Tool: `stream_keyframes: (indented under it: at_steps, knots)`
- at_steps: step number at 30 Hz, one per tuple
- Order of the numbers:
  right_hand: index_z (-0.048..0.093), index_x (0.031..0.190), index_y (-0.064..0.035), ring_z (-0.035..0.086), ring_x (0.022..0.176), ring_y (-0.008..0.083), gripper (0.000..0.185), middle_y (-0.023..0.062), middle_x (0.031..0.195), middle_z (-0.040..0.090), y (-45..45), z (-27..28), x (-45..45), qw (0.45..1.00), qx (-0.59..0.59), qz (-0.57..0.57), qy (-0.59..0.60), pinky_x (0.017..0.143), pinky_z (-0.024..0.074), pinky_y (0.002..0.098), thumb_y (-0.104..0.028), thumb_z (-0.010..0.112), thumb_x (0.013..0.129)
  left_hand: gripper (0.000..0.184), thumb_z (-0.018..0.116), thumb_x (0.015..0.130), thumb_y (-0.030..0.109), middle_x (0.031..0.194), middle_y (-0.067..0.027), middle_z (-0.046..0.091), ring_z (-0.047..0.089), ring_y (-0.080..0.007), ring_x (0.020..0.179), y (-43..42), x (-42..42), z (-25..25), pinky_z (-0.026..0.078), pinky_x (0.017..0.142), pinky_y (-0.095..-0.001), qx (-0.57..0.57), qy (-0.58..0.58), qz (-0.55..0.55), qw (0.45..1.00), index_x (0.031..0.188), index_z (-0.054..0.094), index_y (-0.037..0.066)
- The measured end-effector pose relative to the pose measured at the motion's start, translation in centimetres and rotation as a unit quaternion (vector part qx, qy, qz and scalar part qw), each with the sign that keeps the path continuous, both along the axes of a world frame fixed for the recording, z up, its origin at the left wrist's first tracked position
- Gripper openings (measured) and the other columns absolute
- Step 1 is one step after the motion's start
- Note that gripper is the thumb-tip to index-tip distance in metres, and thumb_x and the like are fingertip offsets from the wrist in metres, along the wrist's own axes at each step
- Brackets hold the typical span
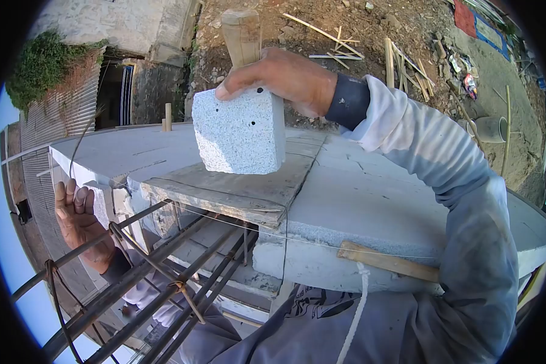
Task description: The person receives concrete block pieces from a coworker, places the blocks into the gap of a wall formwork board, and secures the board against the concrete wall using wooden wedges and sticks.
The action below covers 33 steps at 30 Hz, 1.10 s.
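My right hand (288, 79) grips a light grey aerated concrete block (239, 133) from above, thumb on its near face. The block is held over a flat board (236, 182) on the wall top. A wooden piece (241, 36) rises behind that hand; whether the hand touches it I cannot tell. At the left, my left hand (82, 227) is raised with fingers apart and nothing in it. Close beside it are a rough block edge (100, 203) and the steel reinforcing bars (145, 267).
Pale block wall surfaces (370, 194) stretch to both sides. A string line runs along the near edge, by a short wooden stick (388, 261) and a white rope (355, 315). Beyond lie timber scraps (406, 70), a bucket (490, 129) and bare soil. A corrugated sheet (60, 103) stands left.
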State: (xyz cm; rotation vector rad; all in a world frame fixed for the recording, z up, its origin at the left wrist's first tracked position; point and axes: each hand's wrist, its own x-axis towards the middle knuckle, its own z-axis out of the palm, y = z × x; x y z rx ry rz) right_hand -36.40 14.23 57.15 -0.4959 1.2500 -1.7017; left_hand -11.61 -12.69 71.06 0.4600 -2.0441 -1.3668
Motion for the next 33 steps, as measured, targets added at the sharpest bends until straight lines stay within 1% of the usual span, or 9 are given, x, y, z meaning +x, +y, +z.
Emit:
stream_keyframes:
  at_steps: [9, 15, 17, 20, 23, 25, 27, 32, 33]
  knots:
    - [0.068, 0.091, 0.0005, 0.065, 0.072, 0.0158, 0.034, 0.008, 0.084, 0.068, 2.7, 3.8, -1.0, 0.984, -0.038, 0.165, 0.057, 0.066, 0.0501, 0.0271, -0.024, 0.075, 0.068, 0.031, 0.047, 0.097, 0.033, 0.083, -0.0044, 0.057, 0.052, -0.0093, 0.069, 5.6, 18.2, -0.6, 0.043, 0.065, -0.0248, 0.022, 0.074, 0.262, 0.962, 0.093, 0.058, 0.004]
    - [0.066, 0.089, -0.0016, 0.064, 0.075, 0.0153, 0.03, 0.0074, 0.084, 0.067, 2.3, 2.8, -2.0, 0.976, 0.005, 0.18, 0.125, 0.07, 0.0501, 0.0287, -0.023, 0.074, 0.069, 0.031, 0.053, 0.094, 0.03, 0.066, -0.0029, 0.055, 0.048, -0.0103, 0.058, 12.8, 12.2, 0.1, 0.036, 0.054, -0.0231, -0.093, -0.117, 0.321, 0.935, 0.08, 0.058, 0.002]
    - [0.066, 0.09, -0.0028, 0.063, 0.076, 0.0153, 0.029, 0.0069, 0.085, 0.066, 1.6, 2.5, -2.1, 0.981, 0.005, 0.124, 0.15, 0.071, 0.049, 0.029, -0.023, 0.074, 0.07, 0.034, 0.053, 0.094, 0.029, 0.069, -0.004, 0.057, 0.048, -0.0107, 0.057, 13.9, 12.1, -0.1, 0.035, 0.052, -0.0243, -0.103, -0.249, 0.15, 0.951, 0.077, 0.059, 0.0]
    - [0.066, 0.092, -0.0049, 0.06, 0.08, 0.016, 0.029, 0.0054, 0.086, 0.064, 2.7, 1.5, -2.3, 0.991, 0.012, 0.027, 0.132, 0.074, 0.0451, 0.0286, -0.026, 0.073, 0.072, 0.033, 0.056, 0.091, 0.025, 0.063, -0.0073, 0.061, 0.053, -0.0138, 0.052, 15.5, 13.3, -1.6, 0.042, 0.05, -0.0261, -0.125, -0.291, 0.154, 0.936, 0.072, 0.061, -0.002]
    - [0.066, 0.093, -0.0054, 0.059, 0.081, 0.016, 0.029, 0.0045, 0.083, 0.064, 4.1, 2.5, -1.4, 0.989, 0.004, -0.005, 0.15, 0.077, 0.044, 0.0292, -0.025, 0.072, 0.073, 0.027, 0.06, 0.088, 0.02, 0.077, -0.0153, 0.067, 0.065, -0.0168, 0.063, 18.0, 14.1, -1.6, 0.05, 0.056, -0.0268, 0.09, -0.408, -0.001, 0.908, 0.092, 0.064, -0.006]
    - [0.065, 0.094, -0.0028, 0.059, 0.08, 0.0163, 0.032, 0.0052, 0.084, 0.063, 5.5, 4.1, -0.6, 0.981, -0.018, -0.001, 0.193, 0.076, 0.0441, 0.0286, -0.028, 0.07, 0.073, 0.044, 0.068, 0.083, 0.025, 0.09, -0.0191, 0.068, 0.067, -0.0198, 0.07, 19.2, 13.2, -2.6, 0.053, 0.062, -0.0287, 0.087, -0.414, -0.272, 0.864, 0.113, 0.058, -0.006]
    - [0.065, 0.095, -0.0011, 0.059, 0.081, 0.0163, 0.035, 0.0058, 0.084, 0.064, 6.6, 5.5, 0.1, 0.963, -0.015, -0.001, 0.268, 0.075, 0.0443, 0.0286, -0.029, 0.069, 0.074, 0.071, 0.075, 0.075, 0.034, 0.102, -0.0215, 0.065, 0.067, -0.025, 0.09, 22.5, 10.4, -2.4, 0.052, 0.074, -0.0306, 0.115, -0.352, -0.372, 0.851, 0.128, 0.046, -0.003]
    - [0.061, 0.103, -0.0001, 0.059, 0.088, 0.0166, 0.04, 0.0096, 0.094, 0.064, 9.0, 10.4, 3.0, 0.961, -0.021, 0.059, 0.268, 0.077, 0.0452, 0.0295, -0.026, 0.067, 0.074, 0.087, 0.075, 0.073, 0.038, 0.128, -0.0259, 0.049, 0.056, -0.0358, 0.11, 27.9, 5.7, -2.1, 0.047, 0.09, -0.0403, 0.153, -0.062, -0.204, 0.965, 0.136, 0.032, -0.005]
    - [0.06, 0.104, -0.0002, 0.059, 0.09, 0.0173, 0.04, 0.0104, 0.097, 0.064, 9.2, 10.7, 3.4, 0.957, -0.032, 0.052, 0.282, 0.078, 0.045, 0.0296, -0.026, 0.067, 0.073, 0.083, 0.074, 0.075, 0.037, 0.132, -0.0276, 0.043, 0.051, -0.0375, 0.116, 27.8, 4.2, -2.2, 0.043, 0.094, -0.0432, 0.027, -0.053, -0.169, 0.984, 0.135, 0.033, -0.005]
